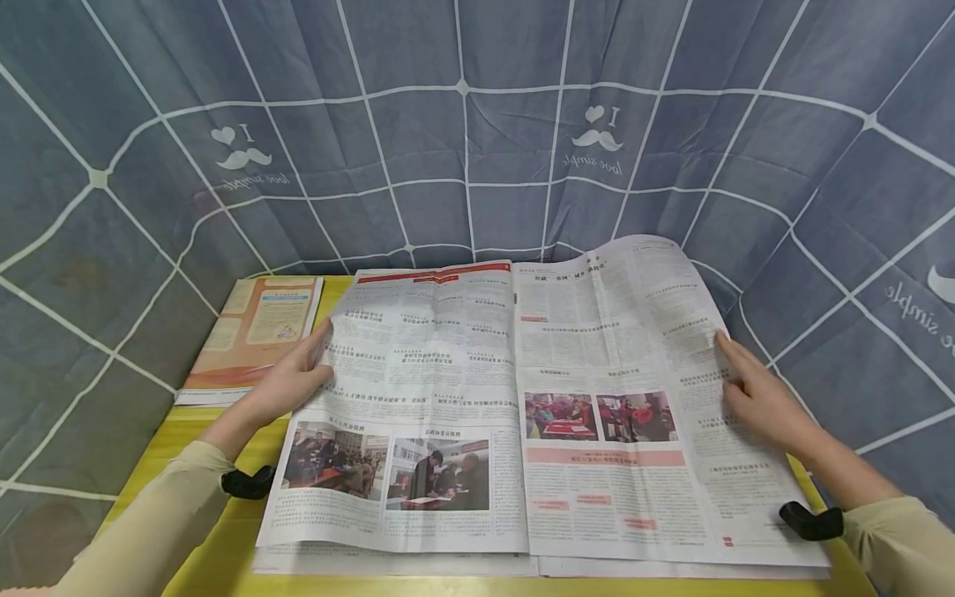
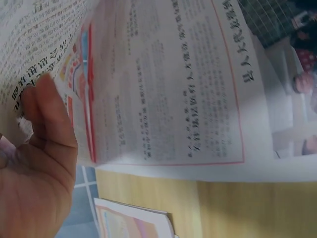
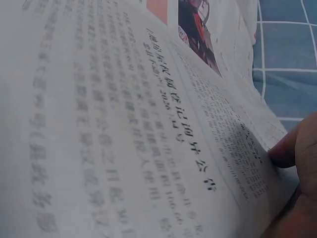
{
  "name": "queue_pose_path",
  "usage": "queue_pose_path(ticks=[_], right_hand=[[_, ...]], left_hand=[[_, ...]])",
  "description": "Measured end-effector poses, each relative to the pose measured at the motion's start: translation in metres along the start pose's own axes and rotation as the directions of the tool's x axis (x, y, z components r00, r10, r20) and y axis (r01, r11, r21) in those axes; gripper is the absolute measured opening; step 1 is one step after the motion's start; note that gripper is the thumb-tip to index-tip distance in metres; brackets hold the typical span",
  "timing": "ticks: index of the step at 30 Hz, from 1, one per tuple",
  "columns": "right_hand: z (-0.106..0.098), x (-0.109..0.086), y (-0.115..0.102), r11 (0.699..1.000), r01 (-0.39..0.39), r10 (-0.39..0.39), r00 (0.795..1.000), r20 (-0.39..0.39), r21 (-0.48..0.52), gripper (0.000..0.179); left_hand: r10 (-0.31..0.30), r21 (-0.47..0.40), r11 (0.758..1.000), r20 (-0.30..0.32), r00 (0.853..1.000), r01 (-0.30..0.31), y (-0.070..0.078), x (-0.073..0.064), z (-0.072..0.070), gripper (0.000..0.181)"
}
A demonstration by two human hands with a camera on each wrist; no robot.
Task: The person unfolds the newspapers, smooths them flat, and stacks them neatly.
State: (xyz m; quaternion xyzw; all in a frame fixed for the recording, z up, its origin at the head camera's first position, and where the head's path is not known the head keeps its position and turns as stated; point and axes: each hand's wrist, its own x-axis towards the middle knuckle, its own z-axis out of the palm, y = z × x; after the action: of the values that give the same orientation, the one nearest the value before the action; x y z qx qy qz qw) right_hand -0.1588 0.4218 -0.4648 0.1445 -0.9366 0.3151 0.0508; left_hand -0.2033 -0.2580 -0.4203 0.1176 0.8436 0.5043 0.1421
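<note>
A large newspaper lies spread open across the table, with a fold down its middle and photos on both halves. At its left edge, my left hand grips the upper page, which lifts and curves over the sheet beneath in the left wrist view. My right hand holds the opposite edge between thumb and fingers, and that side of the page bows upward. In the right wrist view the thumb sits on the page's edge. Part of each hand's grip is hidden by the paper.
An orange and tan booklet or folded paper lies on the yellow table, left of the newspaper. A grey curtain with white grid lines surrounds the table at the back and sides. Dark wrist devices sit near both cuffs.
</note>
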Motion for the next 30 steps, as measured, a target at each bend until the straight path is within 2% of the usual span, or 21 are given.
queue_pose_path(ticks=[6,16,22,30], right_hand=[[0.002,-0.003,0.012,0.998,-0.054,0.056,0.997,0.05,-0.039,0.073],[0.011,-0.007,0.032,0.992,-0.122,0.123,0.986,0.111,-0.017,0.07],[0.019,-0.006,0.041,0.98,-0.183,0.191,0.973,0.127,-0.076,0.066],[0.026,-0.005,0.051,0.971,-0.194,0.21,0.971,0.113,-0.139,0.06]], left_hand=[[-0.035,0.053,0.998,0.01,0.999,0.034,-0.011,-0.001,-0.002,0.083],[-0.086,0.148,0.986,0.049,0.995,0.078,-0.029,-0.002,-0.004,0.083],[-0.109,0.136,0.986,0.078,0.991,0.097,-0.04,0.0,-0.006,0.086],[-0.095,0.154,0.985,0.091,0.991,0.081,-0.054,0.004,-0.007,0.086]])
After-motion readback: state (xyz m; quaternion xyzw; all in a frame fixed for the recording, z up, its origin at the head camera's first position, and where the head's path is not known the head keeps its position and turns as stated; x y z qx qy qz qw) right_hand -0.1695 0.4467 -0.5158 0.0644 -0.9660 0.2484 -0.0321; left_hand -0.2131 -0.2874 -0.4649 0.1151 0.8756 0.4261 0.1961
